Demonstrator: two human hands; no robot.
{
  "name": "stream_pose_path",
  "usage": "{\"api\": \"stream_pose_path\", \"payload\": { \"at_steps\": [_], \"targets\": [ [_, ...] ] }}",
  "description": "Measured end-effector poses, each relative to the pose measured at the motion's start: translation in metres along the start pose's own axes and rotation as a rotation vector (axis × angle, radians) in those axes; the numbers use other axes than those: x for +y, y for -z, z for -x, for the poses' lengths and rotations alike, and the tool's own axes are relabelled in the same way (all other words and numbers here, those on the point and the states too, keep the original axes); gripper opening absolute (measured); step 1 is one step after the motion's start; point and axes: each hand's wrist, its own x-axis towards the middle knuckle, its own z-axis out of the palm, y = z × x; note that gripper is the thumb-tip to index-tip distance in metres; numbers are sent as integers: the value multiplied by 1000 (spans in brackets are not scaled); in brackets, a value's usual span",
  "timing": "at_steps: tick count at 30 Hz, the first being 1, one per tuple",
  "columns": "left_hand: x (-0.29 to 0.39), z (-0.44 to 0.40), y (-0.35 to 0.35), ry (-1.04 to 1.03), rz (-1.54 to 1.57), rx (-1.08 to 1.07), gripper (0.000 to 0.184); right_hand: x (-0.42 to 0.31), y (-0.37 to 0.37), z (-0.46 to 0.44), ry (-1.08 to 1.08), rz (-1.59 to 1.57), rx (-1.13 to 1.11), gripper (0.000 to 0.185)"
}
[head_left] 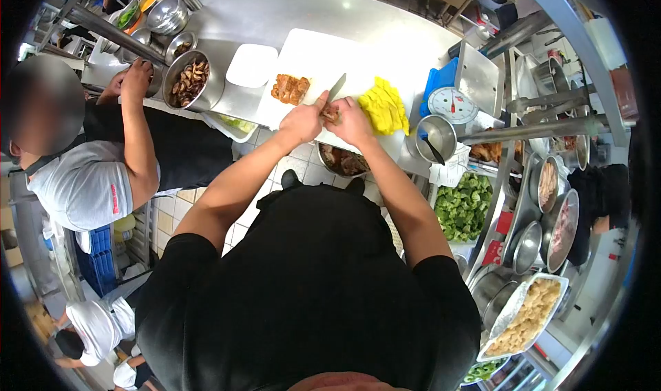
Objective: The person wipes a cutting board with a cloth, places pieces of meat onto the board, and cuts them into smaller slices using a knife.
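On a white cutting board (323,50), my left hand (301,124) is closed around the handle of a knife (337,87), whose blade points up and to the right. My right hand (352,122) grips a piece of browned meat (330,115) right beside the knife. A sliced portion of cooked meat (290,89) lies on the board to the left of my hands. To the right, a crumpled yellow cloth (384,107) rests on the board. Below the board's front edge sits a metal bowl of dark meat (343,161), partly hidden by my hands.
A white container (252,65) and a pot of mushrooms (189,81) stand left. On the right are a blue scale (452,104), a metal bowl with a brush (436,138) and leafy greens (463,207). A co-worker (89,157) stands at the left.
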Motion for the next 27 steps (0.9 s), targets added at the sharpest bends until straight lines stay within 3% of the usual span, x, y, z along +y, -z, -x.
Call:
{"api": "stream_pose_path", "payload": {
  "at_steps": [4, 14, 17, 20, 23, 27],
  "targets": [
    [12, 19, 9, -13, 33, 30, 83, 0, 8, 8, 39, 30, 17, 40],
    [29, 49, 17, 113, -71, -226, 94, 12, -1, 1, -2, 52, -60, 30],
    [10, 13, -31, 46, -34, -104, 94, 15, -2, -1, -24, 46, -69, 29],
    [17, 34, -6, 64, -78, -181, 94, 17, -2, 1, 56, 53, -7, 28],
    [4, 25, -43, 100, -13, -114, 94, 9, 1, 4, 31, 56, 8, 29],
    [5, 14, -38, 45, -45, -60, 94, 17, -4, 3, 50, 98, -5, 29]
  ]
}}
